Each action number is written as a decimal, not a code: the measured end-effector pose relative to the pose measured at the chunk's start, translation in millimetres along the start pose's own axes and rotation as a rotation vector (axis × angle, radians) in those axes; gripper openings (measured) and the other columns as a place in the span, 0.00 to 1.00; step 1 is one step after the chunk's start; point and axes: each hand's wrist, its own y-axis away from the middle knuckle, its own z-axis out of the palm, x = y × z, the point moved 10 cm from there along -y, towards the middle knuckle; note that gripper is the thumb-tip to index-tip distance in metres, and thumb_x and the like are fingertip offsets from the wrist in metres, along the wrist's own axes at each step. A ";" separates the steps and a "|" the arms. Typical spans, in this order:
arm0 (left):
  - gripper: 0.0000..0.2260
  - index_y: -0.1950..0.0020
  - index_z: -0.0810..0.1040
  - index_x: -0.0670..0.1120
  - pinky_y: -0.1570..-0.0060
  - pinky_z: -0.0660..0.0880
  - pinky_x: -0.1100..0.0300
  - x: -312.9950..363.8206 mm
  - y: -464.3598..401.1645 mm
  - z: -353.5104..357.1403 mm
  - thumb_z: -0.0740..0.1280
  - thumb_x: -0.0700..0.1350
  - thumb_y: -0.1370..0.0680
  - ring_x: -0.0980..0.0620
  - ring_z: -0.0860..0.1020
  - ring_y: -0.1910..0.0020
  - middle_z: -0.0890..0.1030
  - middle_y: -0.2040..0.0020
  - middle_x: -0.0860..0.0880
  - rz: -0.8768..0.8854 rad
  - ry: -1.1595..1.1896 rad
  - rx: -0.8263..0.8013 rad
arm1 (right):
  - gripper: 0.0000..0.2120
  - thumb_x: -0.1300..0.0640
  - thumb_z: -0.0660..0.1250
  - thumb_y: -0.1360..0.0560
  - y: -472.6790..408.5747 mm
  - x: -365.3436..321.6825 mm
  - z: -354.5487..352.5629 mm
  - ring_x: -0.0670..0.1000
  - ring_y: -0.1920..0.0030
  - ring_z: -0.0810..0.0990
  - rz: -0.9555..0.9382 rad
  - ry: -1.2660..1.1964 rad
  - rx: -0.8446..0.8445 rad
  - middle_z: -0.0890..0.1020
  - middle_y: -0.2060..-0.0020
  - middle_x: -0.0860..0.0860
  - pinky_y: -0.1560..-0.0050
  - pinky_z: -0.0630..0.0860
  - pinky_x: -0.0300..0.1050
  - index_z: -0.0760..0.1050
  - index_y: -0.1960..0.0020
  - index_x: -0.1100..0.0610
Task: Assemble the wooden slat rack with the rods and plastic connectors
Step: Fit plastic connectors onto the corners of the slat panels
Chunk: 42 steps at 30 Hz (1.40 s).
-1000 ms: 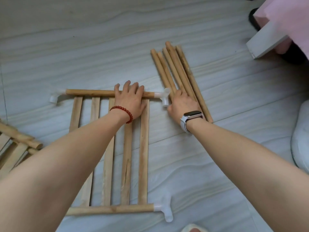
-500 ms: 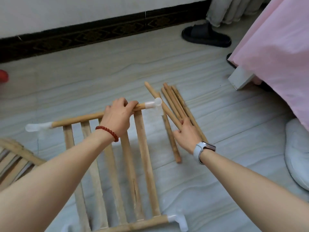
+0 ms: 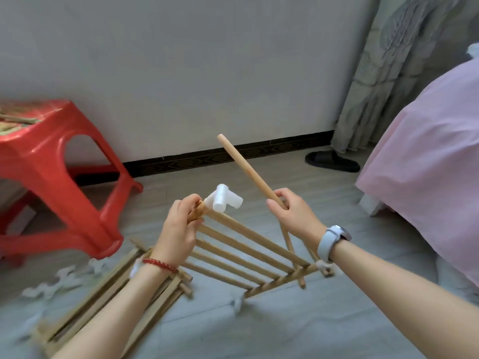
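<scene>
So the panel [image 3: 248,252] isn't flat on the floor [image 3: 259,330] anymore. The left hand [image 3: 178,229] has its fingers wrapped round the top rail and has tipped that end up, the white connector [image 3: 223,200] sticking out just past the fingertips, far end still down. The right hand [image 3: 293,216], which was flat on the loose pile half a second ago, now grips one rod [image 3: 246,169] lifted clear, angled up toward the wall. A second panel [image 3: 108,296] lies flat, lower left.

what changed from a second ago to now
The left hand went from resting flat on the slat panel to gripping its top rail and tilting it up. The right hand took a rod from the floor bundle and raised it. The white connector stays on.
</scene>
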 end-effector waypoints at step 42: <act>0.11 0.38 0.64 0.46 0.47 0.77 0.50 -65.1 122.8 -9.6 0.50 0.48 0.17 0.55 0.77 0.58 0.74 0.55 0.49 -0.618 0.211 -0.262 | 0.14 0.46 0.55 0.20 82.1 -50.5 96.5 0.53 0.54 0.78 -0.651 0.884 -0.194 0.79 0.52 0.48 0.65 0.61 0.42 0.70 0.36 0.46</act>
